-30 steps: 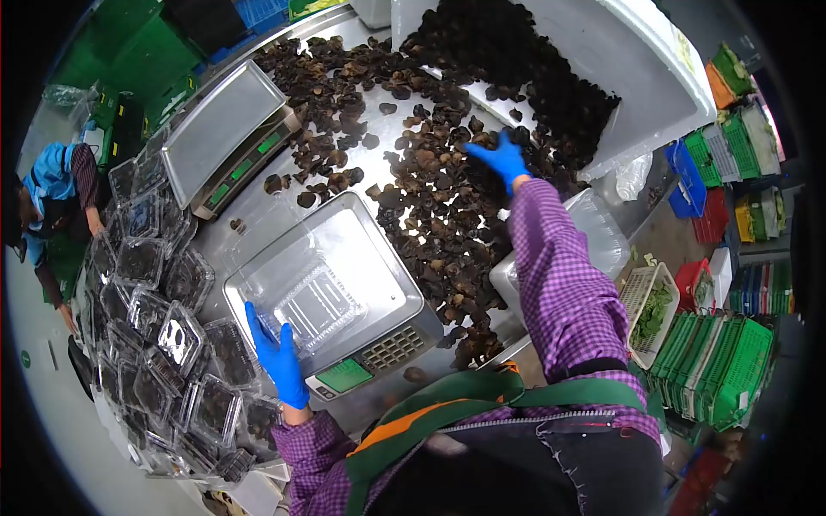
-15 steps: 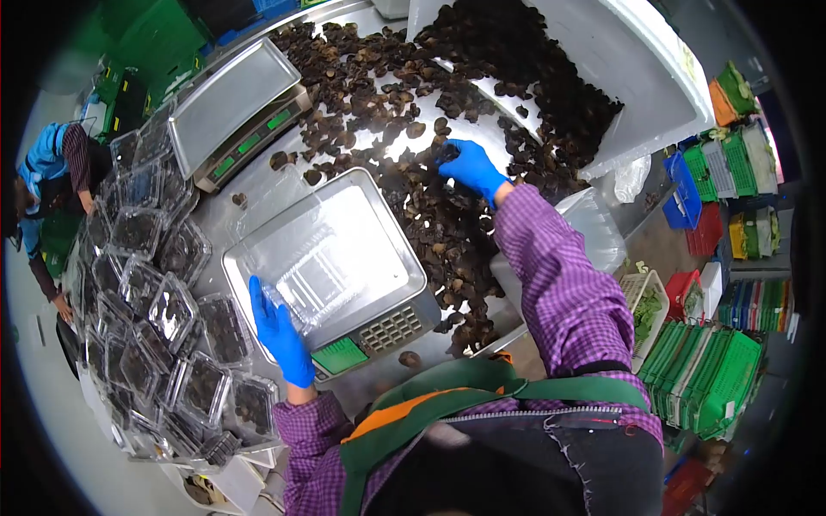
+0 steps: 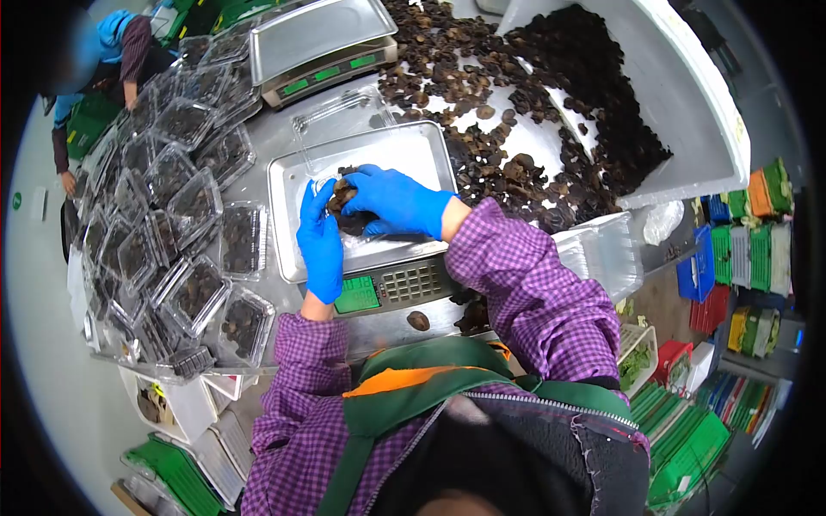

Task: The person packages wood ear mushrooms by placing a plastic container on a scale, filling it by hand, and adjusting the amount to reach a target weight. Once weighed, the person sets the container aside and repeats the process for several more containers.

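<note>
Blue gloves cover both hands. Over the metal pan of the near scale (image 3: 430, 142), my right hand (image 3: 394, 203) is closed around some dark mushroom pieces (image 3: 342, 196). My left hand (image 3: 321, 241) is beside them at the pan's left part, its fingers raised and apart, near a clear plastic tray that is mostly hidden by the hands. Below the pan the green display (image 3: 357, 294) is lit. Loose dark pieces (image 3: 525, 172) are spread on the metal table right of the scale.
Filled clear boxes (image 3: 194, 206) are stacked at the left. Behind stands a second scale (image 3: 323, 39). A white foam bin (image 3: 697, 129) holds a dark heap at the upper right, with stacked clear trays (image 3: 602, 254) below it. Another person (image 3: 133, 43) is at the upper left.
My right hand has moved left from the loose pile to above the scale, carrying dark pieces, and now meets my left hand. The view has shifted, so the scale appears higher and farther right.
</note>
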Demonstrator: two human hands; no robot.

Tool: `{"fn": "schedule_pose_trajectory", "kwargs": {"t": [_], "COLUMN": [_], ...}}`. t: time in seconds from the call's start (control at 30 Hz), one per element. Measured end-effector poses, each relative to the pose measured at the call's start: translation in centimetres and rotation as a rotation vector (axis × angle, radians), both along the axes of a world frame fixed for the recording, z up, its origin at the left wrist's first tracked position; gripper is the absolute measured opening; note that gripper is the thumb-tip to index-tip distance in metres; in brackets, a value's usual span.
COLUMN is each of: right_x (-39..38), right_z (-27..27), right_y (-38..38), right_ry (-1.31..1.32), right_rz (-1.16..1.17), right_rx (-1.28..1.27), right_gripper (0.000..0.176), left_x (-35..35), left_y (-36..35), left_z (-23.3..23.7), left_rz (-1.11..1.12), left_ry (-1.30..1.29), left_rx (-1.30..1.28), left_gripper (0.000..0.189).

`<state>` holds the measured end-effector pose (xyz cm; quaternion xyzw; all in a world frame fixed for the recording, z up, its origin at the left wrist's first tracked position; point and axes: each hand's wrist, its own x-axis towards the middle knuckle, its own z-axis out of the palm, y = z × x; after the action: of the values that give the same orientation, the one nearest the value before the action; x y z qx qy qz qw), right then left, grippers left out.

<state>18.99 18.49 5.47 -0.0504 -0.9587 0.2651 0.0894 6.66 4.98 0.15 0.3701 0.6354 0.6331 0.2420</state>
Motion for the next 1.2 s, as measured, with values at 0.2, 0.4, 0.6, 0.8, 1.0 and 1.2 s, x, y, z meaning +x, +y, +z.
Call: {"fn": "schedule_pose_trajectory", "kwargs": {"t": [0.2,0.4,0.6,0.8,1.0,1.2], "right_x": [7.9,16.7,16.2,17.2,10.0,0.8], "right_z": [1.0,-9.6,-14.0,-3.5,4.5,1.8], "right_y": [4.6,4.6,6.1,7.1,3.0,0.4], "right_ry": [0.098,-0.527,-0.599,-0.377,-0.078,-0.129], "right_rz": [-0.351,-0.686,-0.609,-0.8,-0.561,-0.249], "right_rx": [-0.416,-0.045,-0.09,-0.336,-0.624,-0.243], "right_gripper": [0.038,0.072,0.048,0.049,0.056,0.074], "left_x": [-1.7,-0.6,-1.0,-1.5,0.0,0.3], "left_y": [-1.5,-0.9,-1.2,-2.6,-2.0,-2.1], "left_z": [-0.6,-0.6,-1.5,0.4,1.9,1.5], "left_rz": [0.008,0.006,-0.081,-0.051,-0.094,-0.099], "left_ry": [-0.06,-0.093,0.049,0.063,0.38,0.463], "left_rx": [-0.062,-0.101,-0.052,-0.129,-0.107,-0.087], "left_gripper": [0.051,0.055,0.073,0.07,0.074,0.088]}}
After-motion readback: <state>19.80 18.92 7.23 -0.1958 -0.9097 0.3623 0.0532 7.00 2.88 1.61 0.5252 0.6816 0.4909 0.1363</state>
